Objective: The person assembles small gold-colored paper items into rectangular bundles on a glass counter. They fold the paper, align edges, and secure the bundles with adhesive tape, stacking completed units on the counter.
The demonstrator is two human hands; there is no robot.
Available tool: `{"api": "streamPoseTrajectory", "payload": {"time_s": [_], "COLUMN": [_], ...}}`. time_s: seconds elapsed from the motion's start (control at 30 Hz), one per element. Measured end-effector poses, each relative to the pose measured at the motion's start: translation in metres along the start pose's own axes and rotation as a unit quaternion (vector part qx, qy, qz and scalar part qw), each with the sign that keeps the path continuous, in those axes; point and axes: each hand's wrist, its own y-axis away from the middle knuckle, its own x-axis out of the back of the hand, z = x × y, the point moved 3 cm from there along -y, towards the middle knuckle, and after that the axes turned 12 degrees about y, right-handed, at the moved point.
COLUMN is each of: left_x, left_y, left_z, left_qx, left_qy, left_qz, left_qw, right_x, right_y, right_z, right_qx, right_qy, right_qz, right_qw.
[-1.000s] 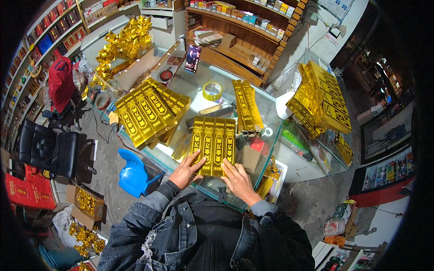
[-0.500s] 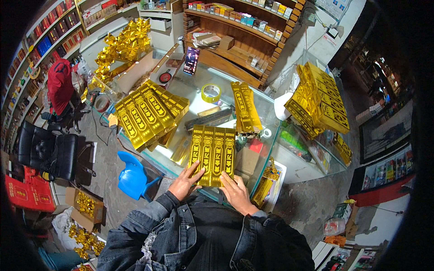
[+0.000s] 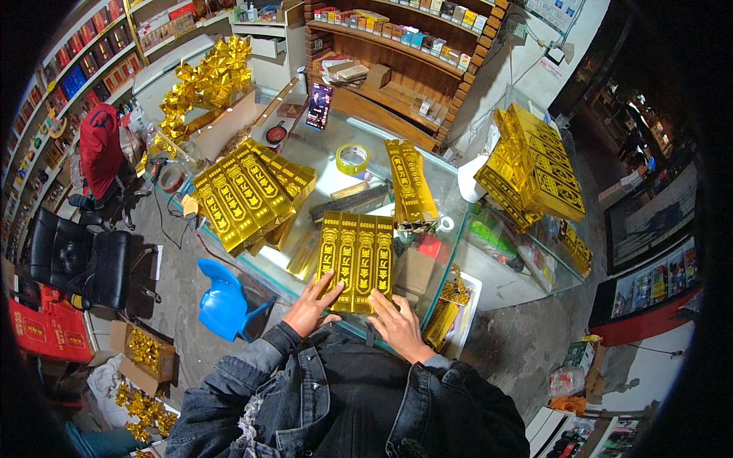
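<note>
A row of long gold foil packs (image 3: 356, 258) lies side by side on the glass counter (image 3: 321, 164) just in front of me. My left hand (image 3: 311, 307) rests flat at the near left end of the row, fingers spread and touching it. Against the near right end presses my right hand (image 3: 397, 324), palm down. Neither hand grips anything. Both forearms are in denim sleeves.
A bigger fan of gold packs (image 3: 244, 191) lies on the counter to the left, and two more packs (image 3: 410, 182) beyond. A yellow tape roll (image 3: 352, 159), a phone (image 3: 318, 105) and a stack of gold boxes (image 3: 534, 168) sit farther off. A blue stool (image 3: 223, 298) and a black chair (image 3: 76, 259) stand left.
Both hands have slid back toward me along the row of packs to its near end. The packs stay in place.
</note>
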Motion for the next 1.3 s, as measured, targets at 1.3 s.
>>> {"api": "streamPoseTrajectory", "payload": {"time_s": [1.3], "left_x": [0.071], "left_y": [-0.013], "left_z": [0.039], "left_qx": [0.094], "left_qy": [0.209], "left_qz": [0.261], "left_qw": [0.938], "right_x": [0.049], "right_y": [-0.045], "right_z": [0.137], "right_qx": [-0.24], "right_qy": [-0.532], "right_qz": [-0.003], "right_qw": [0.812]}}
